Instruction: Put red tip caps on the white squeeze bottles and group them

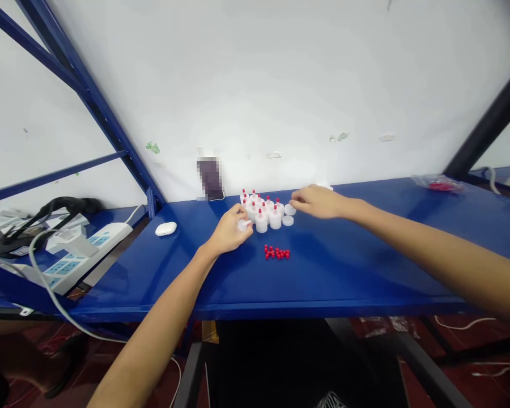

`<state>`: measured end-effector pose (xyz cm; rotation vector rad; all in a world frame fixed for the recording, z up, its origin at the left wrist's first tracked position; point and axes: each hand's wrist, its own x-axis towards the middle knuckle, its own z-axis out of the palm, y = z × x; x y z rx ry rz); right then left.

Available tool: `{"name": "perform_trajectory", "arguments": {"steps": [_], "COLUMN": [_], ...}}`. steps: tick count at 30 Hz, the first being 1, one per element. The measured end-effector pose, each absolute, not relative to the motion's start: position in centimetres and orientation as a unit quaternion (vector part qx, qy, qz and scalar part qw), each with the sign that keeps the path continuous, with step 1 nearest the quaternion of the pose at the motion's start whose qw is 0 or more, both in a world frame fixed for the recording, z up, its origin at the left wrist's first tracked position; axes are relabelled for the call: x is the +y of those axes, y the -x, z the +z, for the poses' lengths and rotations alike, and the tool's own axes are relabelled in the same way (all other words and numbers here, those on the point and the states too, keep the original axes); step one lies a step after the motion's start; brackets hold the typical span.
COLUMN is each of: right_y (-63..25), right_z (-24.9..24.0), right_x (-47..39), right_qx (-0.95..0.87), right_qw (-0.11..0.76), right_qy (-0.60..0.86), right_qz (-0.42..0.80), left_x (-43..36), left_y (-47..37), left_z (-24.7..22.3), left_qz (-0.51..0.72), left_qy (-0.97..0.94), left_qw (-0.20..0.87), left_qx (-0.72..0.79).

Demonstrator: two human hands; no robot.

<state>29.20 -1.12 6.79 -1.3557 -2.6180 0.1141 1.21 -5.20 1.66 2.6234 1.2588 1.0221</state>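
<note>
My left hand is closed around a small white plastic piece with a narrow spout, its spout pointing right. To the right, my right hand pinches the edge of a white round lid that looks slightly tilted. Just below that lid lies another white disc-shaped lid. Between my hands stands a tight cluster of white squat bottles with red tips, all upright. In front of them, several loose small red caps lie on the blue table.
A white earbud case rests on the left of the table. A blurred-out phone leans against the wall. A plastic bag with red contents lies at the far right. Power strips and cables are at the left.
</note>
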Motion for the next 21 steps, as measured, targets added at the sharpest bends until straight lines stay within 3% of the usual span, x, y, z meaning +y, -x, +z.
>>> {"name": "perform_trajectory", "arguments": {"steps": [6, 12, 17, 21], "right_y": [-27.9, -28.5, -28.3, -28.0], "right_z": [6.3, 7.0, 6.2, 5.1], "right_x": [0.1, -2.4, -6.5, -7.8], "right_qx": [-0.895, -0.865, -0.934, -0.935], "right_qw": [0.027, 0.068, 0.032, 0.017], "right_qy": [0.441, 0.496, 0.328, 0.304], "right_qz": [0.056, -0.011, 0.137, 0.182], "left_x": [-5.4, -5.4, -5.5, -5.6], "left_y": [-1.5, -1.5, -1.6, -1.8], "left_z": [2.0, 1.7, 1.7, 1.8], "left_qz": [0.35, 0.349, 0.332, 0.352], "left_qy": [-0.855, -0.824, -0.809, -0.798], "left_qw": [0.04, 0.073, 0.071, 0.086], "left_qx": [0.381, 0.44, 0.479, 0.481]}}
